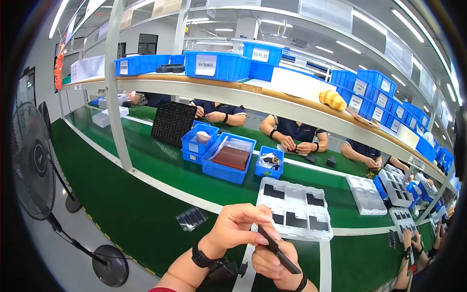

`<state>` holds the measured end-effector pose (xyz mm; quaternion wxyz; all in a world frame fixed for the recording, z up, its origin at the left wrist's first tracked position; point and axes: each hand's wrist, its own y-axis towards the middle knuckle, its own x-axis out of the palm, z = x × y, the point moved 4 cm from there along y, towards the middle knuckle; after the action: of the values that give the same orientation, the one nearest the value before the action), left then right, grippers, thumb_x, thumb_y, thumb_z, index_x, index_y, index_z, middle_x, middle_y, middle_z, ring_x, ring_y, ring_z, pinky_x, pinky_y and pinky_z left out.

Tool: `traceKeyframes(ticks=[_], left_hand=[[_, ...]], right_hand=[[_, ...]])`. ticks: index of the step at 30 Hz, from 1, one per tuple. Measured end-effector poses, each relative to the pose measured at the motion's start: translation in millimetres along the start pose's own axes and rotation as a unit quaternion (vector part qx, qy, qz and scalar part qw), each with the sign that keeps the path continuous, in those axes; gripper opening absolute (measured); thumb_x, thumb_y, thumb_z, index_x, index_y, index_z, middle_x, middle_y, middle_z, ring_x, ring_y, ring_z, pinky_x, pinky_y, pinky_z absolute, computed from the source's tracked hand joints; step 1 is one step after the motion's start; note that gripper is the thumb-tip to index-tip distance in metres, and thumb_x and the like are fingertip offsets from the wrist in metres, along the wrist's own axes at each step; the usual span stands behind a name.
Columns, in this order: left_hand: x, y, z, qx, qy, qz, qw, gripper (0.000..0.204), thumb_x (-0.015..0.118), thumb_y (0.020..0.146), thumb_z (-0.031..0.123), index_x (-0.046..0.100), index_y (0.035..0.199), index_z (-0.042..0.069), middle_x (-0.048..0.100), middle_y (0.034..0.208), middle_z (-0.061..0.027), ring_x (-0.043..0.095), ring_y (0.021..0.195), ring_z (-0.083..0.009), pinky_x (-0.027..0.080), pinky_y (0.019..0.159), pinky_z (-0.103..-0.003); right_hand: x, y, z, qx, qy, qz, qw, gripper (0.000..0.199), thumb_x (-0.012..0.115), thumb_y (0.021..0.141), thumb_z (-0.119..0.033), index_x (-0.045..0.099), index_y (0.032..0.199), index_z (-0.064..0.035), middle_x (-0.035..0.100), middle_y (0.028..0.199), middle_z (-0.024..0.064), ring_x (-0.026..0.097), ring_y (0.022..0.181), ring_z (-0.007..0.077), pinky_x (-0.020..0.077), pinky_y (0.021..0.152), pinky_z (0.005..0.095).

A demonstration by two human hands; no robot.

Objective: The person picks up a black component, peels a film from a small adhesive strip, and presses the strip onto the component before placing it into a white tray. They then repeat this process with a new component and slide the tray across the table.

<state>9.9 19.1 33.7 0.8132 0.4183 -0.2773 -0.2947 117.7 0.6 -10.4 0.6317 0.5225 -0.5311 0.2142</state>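
Between my two hands is a thin black rectangular piece (pixel 279 250), tilted and seen nearly edge-on. My left hand (pixel 237 227) pinches its upper end with thumb and fingers. Around the lower part, the curled fingers of my right hand (pixel 277 265) grip it from below. Just beyond them lies a white plastic tray (pixel 295 195) with compartments, several holding flat black pieces (pixel 296 219). A clear plastic sheet with dark strips (pixel 192 219) rests on the green bench to the left of my left hand. Black bands circle both my wrists.
Blue bins (pixel 221 173) stand beyond the tray, one with brown sheets (pixel 231 157). A black moulded tray (pixel 173 123) leans behind them. A shelf beam (pixel 272 101) crosses above the bench. At far left stands a fan (pixel 35 160). Co-workers' hands (pixel 296 147) are busy across the bench.
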Motion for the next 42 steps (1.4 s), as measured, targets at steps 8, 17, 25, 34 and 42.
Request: traceKeyframes(ticks=[8,17,25,34,42], left_hand=[[2,1,16,-0.004,0.154,0.239,0.959,0.037,0.066,0.067,-0.011,0.055,0.101,-0.004,0.062,0.091,-0.0139,0.061,0.082,-0.0163,0.05,0.074,-0.028],[6,1,3,-0.07,0.118,0.268,0.954,0.026,0.059,0.078,-0.004,0.052,0.104,-0.004,0.06,0.096,-0.011,0.058,0.088,-0.0137,0.047,0.078,-0.026],[17,1,-10,-0.194,0.05,0.259,0.945,0.025,0.063,0.078,0.016,0.054,0.092,-0.004,0.058,0.088,-0.0133,0.056,0.08,-0.0197,0.045,0.074,-0.031],[2,11,-13,-0.072,-0.02,0.061,0.995,0.016,0.065,0.074,0.015,0.059,0.074,0.0,0.058,0.075,-0.0122,0.055,0.073,-0.0253,0.043,0.071,-0.037],[-6,4,-23,-0.074,-0.151,0.056,0.984,0.02,0.066,0.075,0.018,0.056,0.068,0.002,0.054,0.067,-0.0089,0.053,0.065,-0.0218,0.042,0.059,-0.033]], right_hand=[[53,-12,-42,-0.342,-0.747,0.206,0.531,0.053,0.029,0.091,-0.036,0.055,0.097,0.01,0.061,0.067,0.0169,0.059,0.058,0.0206,0.0456,0.058,0.0259],[67,-15,-38,-0.381,-0.846,0.202,0.313,0.012,0.067,0.069,-0.003,0.06,0.078,0.0015,0.059,0.059,0.0073,0.055,0.048,0.0128,0.0404,0.046,0.0204],[67,-15,-24,-0.422,-0.846,0.196,0.261,0.013,0.07,0.069,-0.007,0.061,0.076,-0.0009,0.06,0.06,0.0081,0.057,0.047,0.0174,0.0432,0.045,0.0243],[68,-5,-3,-0.359,-0.892,0.147,0.231,0.014,0.069,0.069,-0.009,0.059,0.076,-0.0015,0.059,0.059,0.01,0.057,0.048,0.0211,0.043,0.045,0.0265],[65,-7,-15,-0.344,-0.891,0.035,0.296,0.028,0.061,0.076,-0.022,0.056,0.088,0.003,0.059,0.066,0.011,0.058,0.054,0.0246,0.0466,0.049,0.0303]])
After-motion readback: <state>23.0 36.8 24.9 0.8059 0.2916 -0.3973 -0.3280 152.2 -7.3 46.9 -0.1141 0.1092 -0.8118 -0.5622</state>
